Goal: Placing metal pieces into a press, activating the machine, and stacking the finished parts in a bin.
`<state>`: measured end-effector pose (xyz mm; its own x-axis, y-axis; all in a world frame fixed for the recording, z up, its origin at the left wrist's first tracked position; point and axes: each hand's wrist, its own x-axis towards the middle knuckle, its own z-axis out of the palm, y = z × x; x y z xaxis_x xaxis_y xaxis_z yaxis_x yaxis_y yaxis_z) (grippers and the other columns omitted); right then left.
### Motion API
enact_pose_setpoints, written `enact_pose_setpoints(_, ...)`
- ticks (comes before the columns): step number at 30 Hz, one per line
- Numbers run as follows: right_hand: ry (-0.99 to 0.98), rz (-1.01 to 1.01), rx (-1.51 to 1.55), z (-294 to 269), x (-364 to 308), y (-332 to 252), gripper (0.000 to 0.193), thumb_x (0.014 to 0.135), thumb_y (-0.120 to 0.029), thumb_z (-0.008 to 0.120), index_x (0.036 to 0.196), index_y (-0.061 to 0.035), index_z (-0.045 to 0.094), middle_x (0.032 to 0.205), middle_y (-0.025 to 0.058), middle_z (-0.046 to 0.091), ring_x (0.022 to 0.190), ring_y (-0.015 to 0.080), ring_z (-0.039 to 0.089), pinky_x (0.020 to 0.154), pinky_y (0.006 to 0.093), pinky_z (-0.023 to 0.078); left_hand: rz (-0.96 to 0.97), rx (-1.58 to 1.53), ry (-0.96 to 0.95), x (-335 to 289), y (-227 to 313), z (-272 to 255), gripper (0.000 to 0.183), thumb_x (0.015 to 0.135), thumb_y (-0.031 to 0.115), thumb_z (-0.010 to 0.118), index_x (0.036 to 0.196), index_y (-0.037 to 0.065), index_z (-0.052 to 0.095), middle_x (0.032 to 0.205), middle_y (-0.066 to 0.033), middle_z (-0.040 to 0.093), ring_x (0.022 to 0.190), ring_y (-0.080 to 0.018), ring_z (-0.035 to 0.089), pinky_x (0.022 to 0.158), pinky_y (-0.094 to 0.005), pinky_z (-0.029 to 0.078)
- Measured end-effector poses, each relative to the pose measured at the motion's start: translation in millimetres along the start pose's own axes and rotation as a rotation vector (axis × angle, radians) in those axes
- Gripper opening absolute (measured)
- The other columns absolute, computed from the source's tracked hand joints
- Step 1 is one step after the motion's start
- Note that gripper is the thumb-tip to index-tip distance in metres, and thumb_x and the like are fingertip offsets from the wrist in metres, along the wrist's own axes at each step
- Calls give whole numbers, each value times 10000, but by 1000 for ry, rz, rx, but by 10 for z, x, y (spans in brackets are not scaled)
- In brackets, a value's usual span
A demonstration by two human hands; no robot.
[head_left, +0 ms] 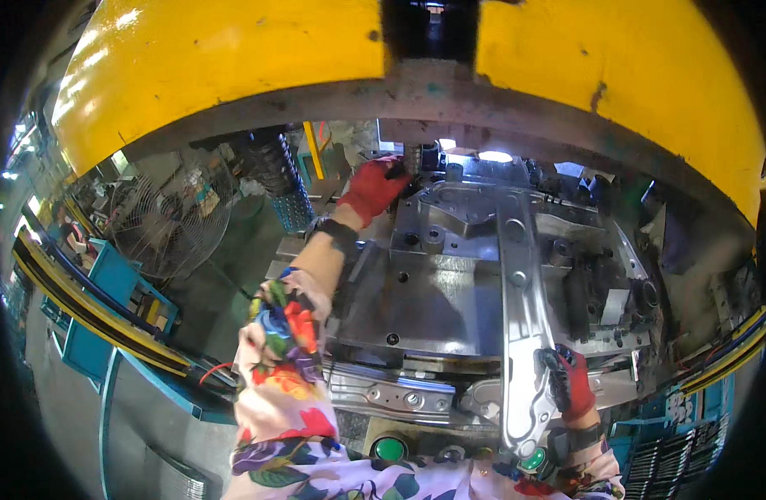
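Observation:
A long, shiny stamped metal part (520,292) with several holes runs from the near side up over the die. My right hand (572,383), in a red and black glove, grips its near right edge. Stretched forward, my left hand (375,190) wears a similar glove and is by the far left corner of the steel die (450,304), next to an upright post (412,158). Its fingers are partly hidden, so any hold there is unclear. Another stamped part (391,393) lies crosswise along the die's front edge.
Overhead hangs the yellow press ram (233,58). Green buttons (390,449) are close to my body. A caged fan (170,221) and a blue cart (100,308) stand left. Yellow and black rails (108,321) flank the press. More metal parts (675,458) are stacked at lower right.

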<state>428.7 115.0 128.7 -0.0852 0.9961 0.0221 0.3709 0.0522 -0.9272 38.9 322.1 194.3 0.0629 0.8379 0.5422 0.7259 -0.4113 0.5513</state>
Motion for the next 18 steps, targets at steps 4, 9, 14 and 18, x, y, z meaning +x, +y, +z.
enact_pose_setpoints(4, -84, -128, -131, -225, -135, 260, 293, 868, -112, 449, 1140, -29, 522, 1143, 148, 483, 1046, 265, 482, 897, 349, 401, 285, 112, -254, -471, 93, -142, 283, 712, 180, 636, 984, 103, 613, 904, -121, 617, 825, -238, 595, 733, -331, 466)
enact_pose_setpoints(9, 213, -164, 438, -86, 204, 769, 337, 882, -218, 460, 1123, 15, 493, 1082, 108, 539, 990, 190, 507, 857, 306, 412, 636, 663, -682, -979, 82, -130, 302, 659, 133, 609, 960, 134, 599, 955, -93, 563, 856, -264, 552, 761, -368, 446)
enact_pose_setpoints(14, 195, -248, 537, 651, 1064, -70, 264, 847, -207, 524, 1060, -55, 548, 961, 53, 562, 819, 166, 530, 718, 309, 439, 609, 771, -726, -1409, -115, -310, 368, 631, 139, 623, 995, 125, 576, 1010, -108, 542, 962, -259, 507, 875, -399, 380)
enact_pose_setpoints(18, 410, -466, 359, 823, 2100, 148, 289, 832, -255, 514, 1059, -81, 555, 869, 58, 563, 687, 186, 531, 592, 304, 440, 650, 728, -535, -1382, 62, -210, 464, 617, 146, 634, 1070, 102, 543, 1096, -131, 507, 1043, -283, 468, 929, -426, 344)
